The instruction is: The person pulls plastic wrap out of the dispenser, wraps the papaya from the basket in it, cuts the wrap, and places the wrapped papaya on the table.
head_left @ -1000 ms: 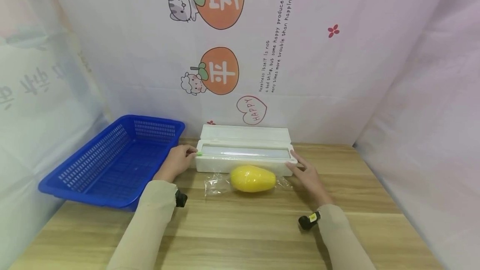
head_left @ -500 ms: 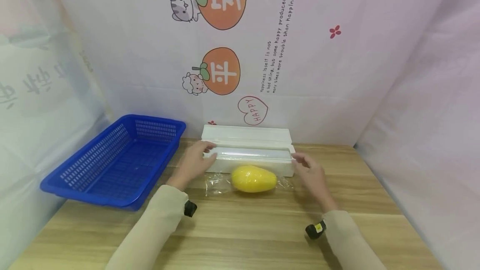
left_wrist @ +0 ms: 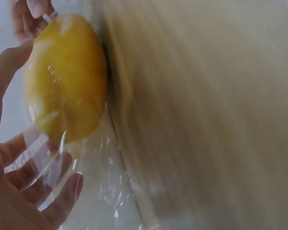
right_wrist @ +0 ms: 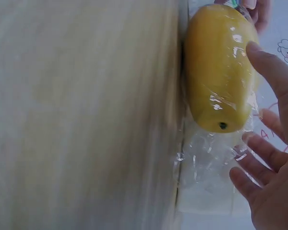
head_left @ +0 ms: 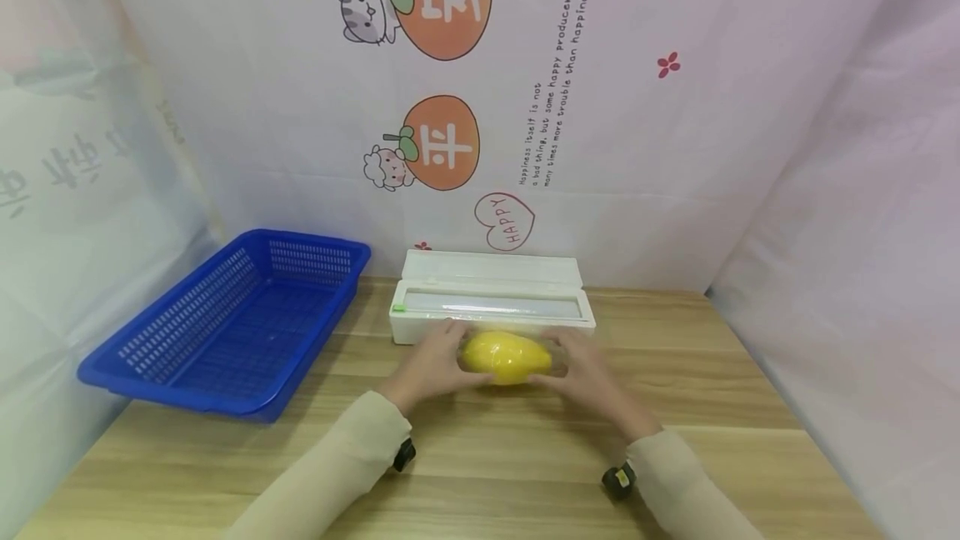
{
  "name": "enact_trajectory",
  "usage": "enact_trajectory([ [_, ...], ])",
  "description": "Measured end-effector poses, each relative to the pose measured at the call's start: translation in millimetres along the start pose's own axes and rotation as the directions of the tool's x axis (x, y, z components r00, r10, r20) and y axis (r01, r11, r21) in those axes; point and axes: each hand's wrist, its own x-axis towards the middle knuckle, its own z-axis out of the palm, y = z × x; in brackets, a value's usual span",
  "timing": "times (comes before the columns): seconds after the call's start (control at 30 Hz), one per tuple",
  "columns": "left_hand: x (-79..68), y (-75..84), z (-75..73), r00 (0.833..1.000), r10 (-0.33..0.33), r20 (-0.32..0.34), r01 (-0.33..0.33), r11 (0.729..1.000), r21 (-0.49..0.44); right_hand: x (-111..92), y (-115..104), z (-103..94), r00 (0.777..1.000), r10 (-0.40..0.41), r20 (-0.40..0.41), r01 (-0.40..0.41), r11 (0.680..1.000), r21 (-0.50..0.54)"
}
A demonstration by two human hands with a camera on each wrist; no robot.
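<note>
A yellow papaya-like fruit (head_left: 506, 358), wrapped in clear plastic film (right_wrist: 204, 155), lies on the table. My left hand (head_left: 431, 365) is at its left end, thumb in front and fingers behind. In the left wrist view those fingers are spread loosely, with film across them. Around the right end comes my right hand (head_left: 588, 373); its thumb overlaps the fruit's side in the right wrist view, and its other fingers are loosely bent beside the loose film. Directly behind the fruit stands a white cling film dispenser (head_left: 408, 332), lid raised, with a green slider (head_left: 400, 307) at its left end.
A blue perforated plastic basket (head_left: 300, 340) stands on the left of the wooden table (head_left: 480, 473). Printed white cloth (head_left: 615, 215) hangs close behind the dispenser, and pale cloth walls rise on both sides.
Both hands have left the ends of the dispenser and moved inward and nearer to the wrapped fruit's two ends. The fruit stays in about the same place.
</note>
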Motion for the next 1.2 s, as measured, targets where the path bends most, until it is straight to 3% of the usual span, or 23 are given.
enact_trajectory([
  [0.37,1.1,-3.7,16.0,1.0,-0.009,-0.002,0.009,1.0,0.022,-1.1,0.0,14.2,0.995,0.08,0.054,-0.085,0.99,0.113],
  [0.83,-10.7,1.6,13.8,1.0,0.006,0.016,-0.006,1.0,-0.013,-8.1,-6.3,7.9,0.994,0.063,0.091,-0.074,0.99,0.121],
  [1.2,-11.8,0.8,16.1,0.998,-0.044,0.041,0.047,0.997,-0.067,-5.8,-7.6,2.9,0.994,0.046,0.102,-0.06,0.989,0.136],
])
